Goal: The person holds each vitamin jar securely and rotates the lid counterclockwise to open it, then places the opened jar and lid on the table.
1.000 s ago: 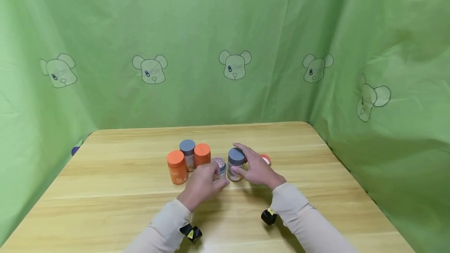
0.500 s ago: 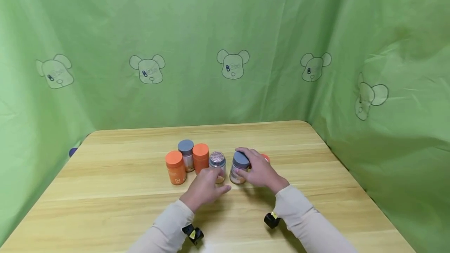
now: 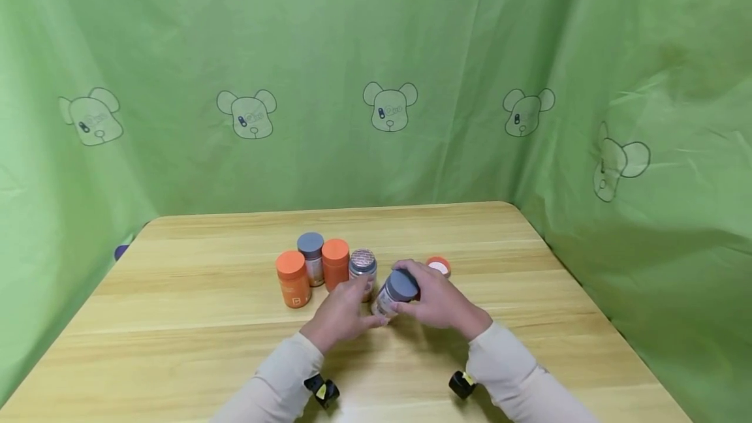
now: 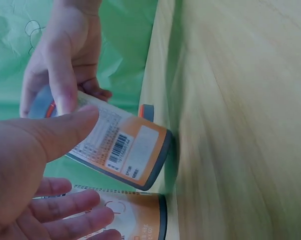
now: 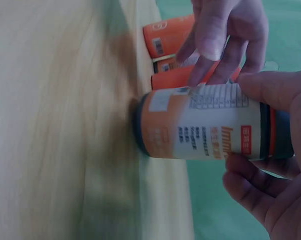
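A supplement jar [image 3: 388, 299] with a grey screw lid [image 3: 403, 284] leans in my right hand [image 3: 437, 296], lid tipped to the right. In the right wrist view the thumb and fingers of this hand grip the jar's upper part. Beside its lower end is my left hand [image 3: 341, 315], thumb out and fingers loosely extended. The left wrist view has the left thumb in front of the tilted jar [image 4: 120, 142]; whether they touch, I cannot tell. Just beyond the left fingers stands an uncapped jar [image 3: 363, 266] with a patterned seal on top.
To the left stand two orange jars [image 3: 294, 282] [image 3: 336, 260] and another grey-lidded jar [image 3: 311, 256]. An orange lid [image 3: 438, 266] lies upturned behind the right hand, showing its white inside. Green curtains surround the wooden table [image 3: 205, 318].
The right hand has come nearer with the grey-lidded jar, which has gone from upright to tilted, its base towards the left hand. The left hand has drawn slightly off the patterned-seal jar.
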Demonstrator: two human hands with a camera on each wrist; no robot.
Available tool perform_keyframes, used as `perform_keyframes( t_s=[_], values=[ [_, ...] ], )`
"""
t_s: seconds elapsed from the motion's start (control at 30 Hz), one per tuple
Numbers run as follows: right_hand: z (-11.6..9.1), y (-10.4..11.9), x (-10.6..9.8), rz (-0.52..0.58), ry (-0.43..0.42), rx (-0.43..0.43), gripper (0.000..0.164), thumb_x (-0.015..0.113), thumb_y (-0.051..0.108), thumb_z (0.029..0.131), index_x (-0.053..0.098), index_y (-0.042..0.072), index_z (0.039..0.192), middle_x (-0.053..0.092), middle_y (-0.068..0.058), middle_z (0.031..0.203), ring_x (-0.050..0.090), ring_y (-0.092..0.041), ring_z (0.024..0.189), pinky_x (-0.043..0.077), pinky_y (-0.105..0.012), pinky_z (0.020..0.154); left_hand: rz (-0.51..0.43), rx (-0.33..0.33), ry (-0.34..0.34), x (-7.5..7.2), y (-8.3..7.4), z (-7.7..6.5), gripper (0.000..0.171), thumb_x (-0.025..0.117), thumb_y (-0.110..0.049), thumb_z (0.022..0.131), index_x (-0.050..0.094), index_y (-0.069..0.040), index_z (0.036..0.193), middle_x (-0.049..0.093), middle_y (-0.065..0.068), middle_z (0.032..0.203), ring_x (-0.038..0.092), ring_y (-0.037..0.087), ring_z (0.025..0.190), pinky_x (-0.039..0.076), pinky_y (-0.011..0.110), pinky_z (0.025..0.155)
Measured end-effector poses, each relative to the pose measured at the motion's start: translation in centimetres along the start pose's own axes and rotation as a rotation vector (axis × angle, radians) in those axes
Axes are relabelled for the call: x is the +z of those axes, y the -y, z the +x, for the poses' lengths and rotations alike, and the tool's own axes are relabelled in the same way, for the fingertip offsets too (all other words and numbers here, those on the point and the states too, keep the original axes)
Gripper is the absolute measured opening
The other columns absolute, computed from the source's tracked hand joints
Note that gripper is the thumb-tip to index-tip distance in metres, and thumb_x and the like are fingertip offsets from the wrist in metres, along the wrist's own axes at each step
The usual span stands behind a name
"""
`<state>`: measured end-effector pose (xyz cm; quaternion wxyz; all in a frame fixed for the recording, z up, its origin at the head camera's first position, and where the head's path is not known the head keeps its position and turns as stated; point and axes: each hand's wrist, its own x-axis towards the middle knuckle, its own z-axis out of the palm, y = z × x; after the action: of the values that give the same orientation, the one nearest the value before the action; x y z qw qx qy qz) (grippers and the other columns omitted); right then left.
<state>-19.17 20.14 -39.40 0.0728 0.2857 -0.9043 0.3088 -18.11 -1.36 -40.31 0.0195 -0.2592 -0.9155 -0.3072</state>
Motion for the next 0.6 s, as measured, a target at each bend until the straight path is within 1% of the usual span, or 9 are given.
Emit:
perform_keyframes(
  t_s=[0.1,0.23,0.33,0.4,0.47,0.53,0.6],
  values=[
    [-0.3,0.7,-0.2,0.013,0.010,-0.022,0.059,0.082,0.030,0.078,0.053,0.016,0.127,0.062,0.003,0.107,0.060,-0.010,0.089,0.050,-0.032,0.076,-0.009,0.017,0.016,0.0,-0.1,-0.2,0.088,0.086,-0.037,0.072,0.043,0.000,0.139,0.060,0.019,0.125,0.059,0.030,0.113,0.049,0.043,0.091],
    [-0.6,1.5,-0.4,0.067,-0.004,-0.040,0.061,0.083,0.033,0.077,0.053,0.013,0.126,0.063,0.002,0.102,0.061,-0.009,0.087,0.051,-0.031,0.074,-0.027,0.042,0.025,0.2,-0.3,-0.6,0.107,0.088,-0.042,0.066,0.031,0.001,0.147,0.054,0.020,0.132,0.056,0.031,0.117,0.047,0.045,0.094],
    [-0.8,2.0,-0.4,0.136,-0.017,-0.033,0.060,0.082,0.031,0.078,0.052,0.011,0.126,0.062,-0.001,0.101,0.061,-0.010,0.084,0.051,-0.029,0.070,-0.006,0.056,0.000,0.4,-0.5,-0.8,0.115,0.088,-0.049,0.063,0.027,-0.001,0.149,0.057,0.018,0.129,0.059,0.028,0.110,0.049,0.044,0.089],
    [-1.0,2.3,-0.3,0.197,-0.020,-0.020,0.059,0.082,0.028,0.078,0.051,0.009,0.125,0.062,-0.003,0.099,0.062,-0.011,0.082,0.052,-0.029,0.069,0.021,0.063,-0.027,0.5,-0.6,-1.0,0.115,0.087,-0.053,0.062,0.029,-0.001,0.147,0.060,0.016,0.122,0.062,0.025,0.102,0.051,0.042,0.082],
    [-1.1,2.5,-0.1,0.257,-0.023,-0.005,0.058,0.082,0.026,0.079,0.050,0.009,0.125,0.061,-0.005,0.099,0.063,-0.012,0.080,0.053,-0.029,0.068,0.040,0.073,-0.054,0.6,-0.8,-1.1,0.111,0.086,-0.056,0.062,0.032,-0.003,0.144,0.064,0.014,0.112,0.063,0.021,0.091,0.052,0.039,0.074],
    [-1.2,2.6,0.0,0.298,-0.032,0.009,0.058,0.082,0.024,0.079,0.050,0.008,0.124,0.061,-0.007,0.097,0.064,-0.013,0.079,0.053,-0.029,0.067,0.059,0.082,-0.080,0.7,-0.9,-1.1,0.104,0.084,-0.057,0.063,0.037,-0.004,0.137,0.066,0.009,0.100,0.062,0.017,0.080,0.051,0.034,0.065],
    [-1.2,2.6,0.2,0.301,-0.043,0.016,0.056,0.081,0.024,0.080,0.050,0.008,0.124,0.061,-0.006,0.097,0.064,-0.013,0.078,0.053,-0.029,0.066,0.078,0.088,-0.102,0.8,-0.9,-1.2,0.095,0.084,-0.058,0.064,0.041,-0.005,0.130,0.065,0.005,0.089,0.060,0.014,0.071,0.049,0.031,0.057]
  ],
)
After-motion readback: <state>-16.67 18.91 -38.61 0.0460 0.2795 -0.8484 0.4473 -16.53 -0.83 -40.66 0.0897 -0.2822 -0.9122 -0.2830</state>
